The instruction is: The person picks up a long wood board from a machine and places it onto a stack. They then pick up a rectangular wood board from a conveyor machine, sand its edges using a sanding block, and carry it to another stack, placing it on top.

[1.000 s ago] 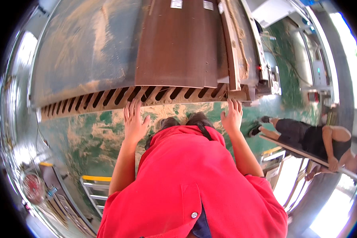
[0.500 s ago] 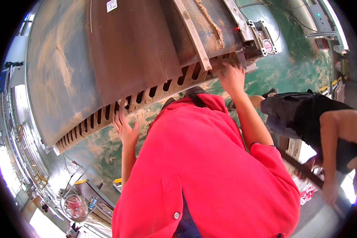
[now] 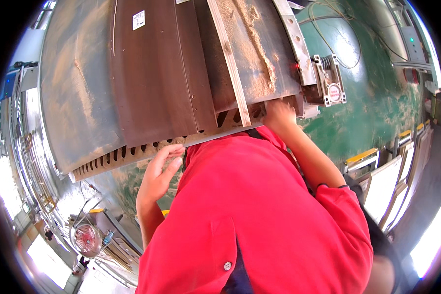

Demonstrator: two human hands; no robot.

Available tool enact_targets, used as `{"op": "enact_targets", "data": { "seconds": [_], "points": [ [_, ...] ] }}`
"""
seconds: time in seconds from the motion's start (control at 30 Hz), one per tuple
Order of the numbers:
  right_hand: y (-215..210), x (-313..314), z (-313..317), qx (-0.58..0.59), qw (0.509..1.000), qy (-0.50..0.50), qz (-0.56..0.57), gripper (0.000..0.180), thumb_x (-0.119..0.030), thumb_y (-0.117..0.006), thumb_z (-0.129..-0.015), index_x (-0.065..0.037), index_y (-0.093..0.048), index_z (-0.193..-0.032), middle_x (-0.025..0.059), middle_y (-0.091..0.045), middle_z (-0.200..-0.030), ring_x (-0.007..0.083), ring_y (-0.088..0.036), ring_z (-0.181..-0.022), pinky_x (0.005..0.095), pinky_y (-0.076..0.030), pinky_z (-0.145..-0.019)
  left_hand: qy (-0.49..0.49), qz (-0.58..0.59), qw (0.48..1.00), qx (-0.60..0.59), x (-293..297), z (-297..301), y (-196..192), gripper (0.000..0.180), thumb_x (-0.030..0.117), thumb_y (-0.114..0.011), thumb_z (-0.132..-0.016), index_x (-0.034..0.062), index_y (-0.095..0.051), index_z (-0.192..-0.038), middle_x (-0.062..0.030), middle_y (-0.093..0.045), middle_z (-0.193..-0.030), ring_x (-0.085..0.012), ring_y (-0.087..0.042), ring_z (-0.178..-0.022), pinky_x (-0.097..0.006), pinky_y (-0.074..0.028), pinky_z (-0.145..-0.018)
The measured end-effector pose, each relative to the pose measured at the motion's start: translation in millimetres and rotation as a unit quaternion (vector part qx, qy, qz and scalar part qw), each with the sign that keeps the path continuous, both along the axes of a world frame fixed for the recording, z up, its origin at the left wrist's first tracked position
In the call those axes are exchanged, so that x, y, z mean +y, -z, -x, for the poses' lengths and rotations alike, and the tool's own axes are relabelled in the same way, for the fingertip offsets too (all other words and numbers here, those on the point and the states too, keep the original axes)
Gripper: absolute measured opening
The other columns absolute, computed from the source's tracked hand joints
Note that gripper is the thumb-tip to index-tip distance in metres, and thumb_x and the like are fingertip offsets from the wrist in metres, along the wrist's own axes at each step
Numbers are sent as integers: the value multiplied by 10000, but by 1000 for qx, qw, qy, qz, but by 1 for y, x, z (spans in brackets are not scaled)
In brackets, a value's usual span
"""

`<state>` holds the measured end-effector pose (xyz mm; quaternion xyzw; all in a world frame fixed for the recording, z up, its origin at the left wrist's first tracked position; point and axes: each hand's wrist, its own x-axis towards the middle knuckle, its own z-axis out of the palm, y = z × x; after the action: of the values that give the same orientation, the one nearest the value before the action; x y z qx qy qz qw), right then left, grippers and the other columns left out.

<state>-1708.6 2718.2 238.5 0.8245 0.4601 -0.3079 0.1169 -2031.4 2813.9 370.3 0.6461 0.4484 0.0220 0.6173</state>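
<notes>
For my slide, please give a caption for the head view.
Person in red shirt, right hand at slotted table edge under dark brown panel, left hand open beside it.

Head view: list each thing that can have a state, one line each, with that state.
Left hand: open, fingers curled, just below the table edge, holding nothing.
Right hand: pressed against the slotted table edge, grip hidden.
Brown board: lying flat on the machine table.
Machine table: dusted with sawdust.
Wooden strip: lying across the table, sawdust beside it.
Red light: lit.
</notes>
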Motion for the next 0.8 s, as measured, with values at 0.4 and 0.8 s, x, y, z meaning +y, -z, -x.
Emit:
{"op": "enact_targets", "data": {
  "seconds": [0.4, 0.8],
  "points": [
    [-27, -16, 16, -88, 985, -108, -98, 339, -120, -517, -816, -61, -503, -1149, 210, -520, -1133, 321, -648, -770, 370, -553, -603, 82, 3, 995, -65, 46, -45, -7, 313, 152, -532, -897, -27, -534, -1153, -103, -593, -1107, -173, -537, -1049, -306, -400, -935],
    [-141, -8, -25, 83, 962, -116, -232, 630, 137, -450, -697, -56, -438, -1296, 176, -542, -1075, 288, -613, -914, 355, -502, -757, 94, -33, 988, -121, 63, -40, 7, 294, 178, -568, -886, -12, -549, -1109, -129, -613, -1043, -213, -583, -990, -318, -436, -888]
  ]
}}
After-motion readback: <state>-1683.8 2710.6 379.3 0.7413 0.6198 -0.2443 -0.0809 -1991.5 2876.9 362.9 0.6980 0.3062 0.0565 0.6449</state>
